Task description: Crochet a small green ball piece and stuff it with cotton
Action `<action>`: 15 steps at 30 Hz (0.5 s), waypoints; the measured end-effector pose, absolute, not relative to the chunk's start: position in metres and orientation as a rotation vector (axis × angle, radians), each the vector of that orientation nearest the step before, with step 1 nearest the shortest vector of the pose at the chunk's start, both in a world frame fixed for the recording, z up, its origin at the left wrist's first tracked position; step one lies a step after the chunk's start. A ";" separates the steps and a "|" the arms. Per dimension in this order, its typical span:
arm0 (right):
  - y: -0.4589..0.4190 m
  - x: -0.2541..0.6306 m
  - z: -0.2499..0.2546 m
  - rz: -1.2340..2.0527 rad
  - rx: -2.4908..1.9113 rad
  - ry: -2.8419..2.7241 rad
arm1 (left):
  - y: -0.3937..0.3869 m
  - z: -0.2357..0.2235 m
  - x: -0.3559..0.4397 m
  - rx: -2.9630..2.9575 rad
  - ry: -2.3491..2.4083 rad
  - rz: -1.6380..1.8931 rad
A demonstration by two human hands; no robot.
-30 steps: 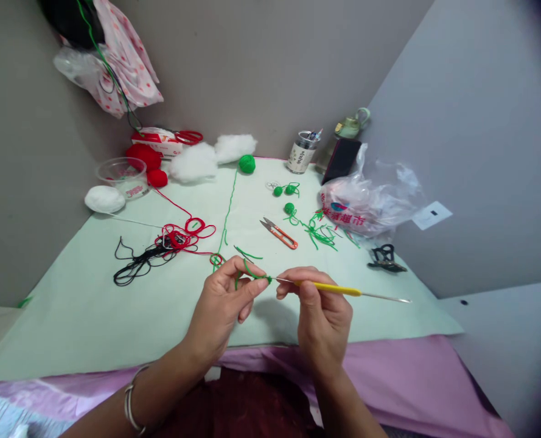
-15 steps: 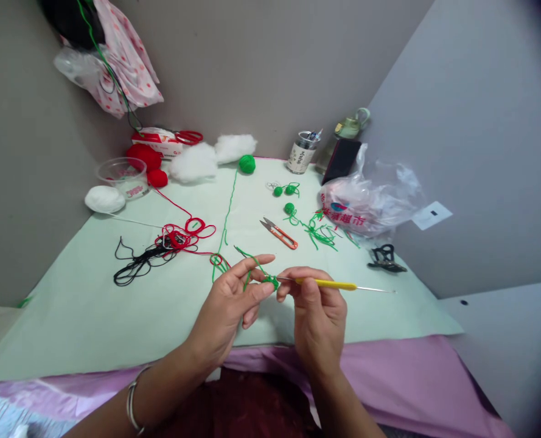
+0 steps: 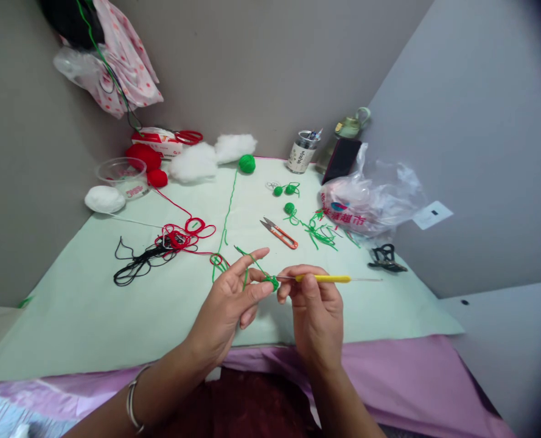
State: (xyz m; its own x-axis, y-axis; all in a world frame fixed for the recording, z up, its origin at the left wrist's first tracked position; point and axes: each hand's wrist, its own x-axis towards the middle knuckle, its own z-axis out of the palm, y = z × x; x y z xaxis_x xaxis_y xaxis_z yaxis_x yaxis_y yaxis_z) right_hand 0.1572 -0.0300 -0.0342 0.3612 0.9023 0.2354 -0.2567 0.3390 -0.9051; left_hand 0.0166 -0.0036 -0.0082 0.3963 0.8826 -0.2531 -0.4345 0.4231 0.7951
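Observation:
Between thumb and fingers, my left hand (image 3: 233, 295) pinches a small green crochet piece (image 3: 274, 283). Its index finger is stretched out with green yarn (image 3: 258, 265) looped over it. My right hand (image 3: 318, 304) grips a crochet hook (image 3: 327, 278) by its yellow handle. One metal end of the hook points left and meets the green piece; whether it passes through a stitch is too small to tell. Beyond my hands lie orange thread snips (image 3: 283, 235). A green yarn ball (image 3: 247, 163) sits at the back, its strand trailing toward my left hand.
Left are tangled red yarn (image 3: 183, 236), black cord (image 3: 137, 264), a white yarn ball (image 3: 104, 199) and a clear tub (image 3: 123, 173). Small green balls (image 3: 289, 208) and yarn scraps (image 3: 321, 234) lie right of the middle. A plastic bag (image 3: 366, 201) and hair clip (image 3: 386, 258) are at right.
My left index finger has lifted and straightened, drawing the yarn up. The green piece shows more clearly. The hook has shifted slightly left, its far end swinging upward.

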 end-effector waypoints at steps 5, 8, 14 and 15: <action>-0.032 0.158 -0.033 0.861 -0.893 -0.855 | -0.003 -0.011 0.017 0.722 0.757 0.949; -0.034 0.158 -0.035 0.812 -0.907 -0.919 | -0.003 -0.010 0.017 0.715 0.754 0.936; -0.037 0.157 -0.039 0.708 -0.961 -1.050 | -0.003 -0.009 0.018 0.706 0.736 0.931; -0.037 0.157 -0.039 0.722 -0.960 -1.034 | -0.003 -0.009 0.018 0.697 0.740 0.939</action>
